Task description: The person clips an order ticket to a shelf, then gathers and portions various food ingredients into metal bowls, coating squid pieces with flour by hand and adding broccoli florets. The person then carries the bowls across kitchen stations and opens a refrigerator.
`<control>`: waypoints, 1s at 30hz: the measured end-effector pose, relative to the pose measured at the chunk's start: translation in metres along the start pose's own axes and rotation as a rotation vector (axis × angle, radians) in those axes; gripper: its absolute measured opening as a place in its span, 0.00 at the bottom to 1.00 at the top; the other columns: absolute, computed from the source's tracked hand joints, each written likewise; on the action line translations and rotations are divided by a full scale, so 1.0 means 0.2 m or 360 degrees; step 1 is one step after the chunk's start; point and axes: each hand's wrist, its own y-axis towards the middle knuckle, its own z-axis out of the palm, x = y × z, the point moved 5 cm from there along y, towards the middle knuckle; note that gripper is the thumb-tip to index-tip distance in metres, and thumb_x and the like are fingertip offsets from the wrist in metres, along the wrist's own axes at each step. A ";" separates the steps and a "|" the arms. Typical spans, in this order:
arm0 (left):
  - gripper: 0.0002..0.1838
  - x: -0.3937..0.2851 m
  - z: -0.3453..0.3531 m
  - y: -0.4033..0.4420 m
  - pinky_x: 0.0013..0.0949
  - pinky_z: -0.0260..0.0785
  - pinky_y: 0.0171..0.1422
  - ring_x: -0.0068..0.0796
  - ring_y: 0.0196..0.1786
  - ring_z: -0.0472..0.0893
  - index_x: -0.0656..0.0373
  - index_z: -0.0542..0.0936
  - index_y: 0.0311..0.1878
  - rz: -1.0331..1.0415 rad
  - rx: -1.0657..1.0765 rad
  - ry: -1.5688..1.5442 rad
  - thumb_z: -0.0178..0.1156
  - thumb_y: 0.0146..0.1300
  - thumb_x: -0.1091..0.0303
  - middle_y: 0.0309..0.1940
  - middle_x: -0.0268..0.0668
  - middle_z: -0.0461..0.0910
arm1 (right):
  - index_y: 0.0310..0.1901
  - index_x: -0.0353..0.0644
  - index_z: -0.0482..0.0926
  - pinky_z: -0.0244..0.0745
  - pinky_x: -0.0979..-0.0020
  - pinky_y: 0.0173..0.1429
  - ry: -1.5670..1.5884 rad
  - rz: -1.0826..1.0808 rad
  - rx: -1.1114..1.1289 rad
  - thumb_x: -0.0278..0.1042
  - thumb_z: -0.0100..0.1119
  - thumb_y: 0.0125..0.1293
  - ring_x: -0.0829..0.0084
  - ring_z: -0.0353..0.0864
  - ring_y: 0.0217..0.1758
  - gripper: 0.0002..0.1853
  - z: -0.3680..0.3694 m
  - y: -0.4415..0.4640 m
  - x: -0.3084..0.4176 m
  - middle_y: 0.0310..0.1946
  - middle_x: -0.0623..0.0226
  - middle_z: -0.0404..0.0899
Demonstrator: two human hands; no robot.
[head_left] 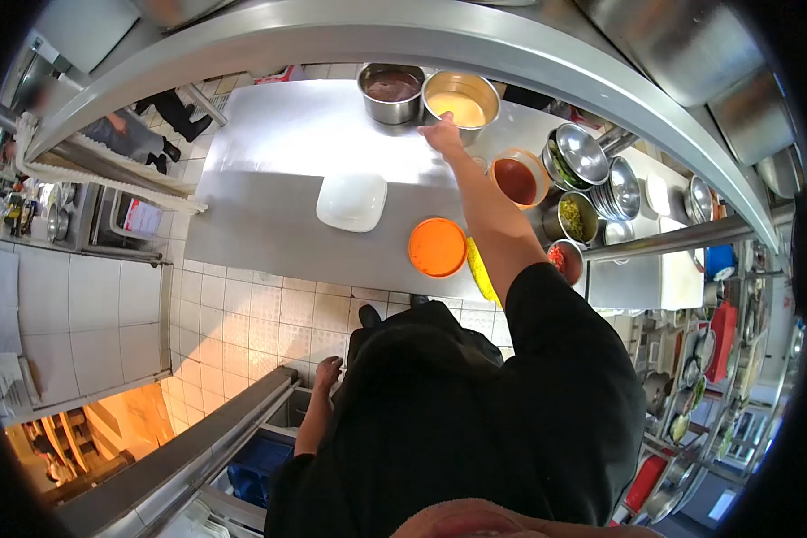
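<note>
While the left hand [328, 371] hangs loosely curled, seemingly empty, the right hand [441, 134] touches the sauce pot [464, 82] at the tabletop's [260, 220] far edge, grip unclear; probably heavy, best held by its rim.

The right hand [441, 135] grips the near rim of the yellow-filled pot [462, 82]. Just left of that pot stands a brown-filled pot [394, 112]; right and nearer, an orange tub [531, 158]; nearer still, an orange lid [438, 247].
</note>
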 end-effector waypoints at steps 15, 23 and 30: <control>0.19 0.54 0.18 0.16 0.44 0.72 0.52 0.47 0.51 0.78 0.51 0.78 0.52 0.0937 0.0074 0.1014 0.49 0.63 0.56 0.48 0.45 0.79 | 0.59 0.32 0.58 0.68 0.62 0.63 -0.0016 -0.0059 -0.0010 0.45 0.70 0.50 0.50 0.70 0.61 0.41 0.10 0.05 0.08 0.53 0.41 0.72; 0.21 0.45 0.07 0.30 0.39 0.70 0.55 0.45 0.52 0.78 0.58 0.79 0.51 0.0266 -0.0121 0.0479 0.53 0.64 0.53 0.49 0.48 0.79 | 0.61 0.36 0.63 0.72 0.63 0.55 0.0459 -0.0336 -0.0274 0.37 0.66 0.54 0.58 0.75 0.52 0.35 -0.17 -0.40 -0.03 0.49 0.49 0.73; 0.22 0.29 0.08 0.27 0.37 0.71 0.53 0.46 0.50 0.79 0.61 0.79 0.52 0.0279 0.0128 0.0347 0.56 0.63 0.54 0.47 0.47 0.81 | 0.47 0.38 0.68 0.68 0.76 0.41 0.0590 -0.0333 -0.0833 0.25 0.65 0.55 0.78 0.69 0.37 0.20 -0.68 -1.00 -0.62 0.37 0.67 0.69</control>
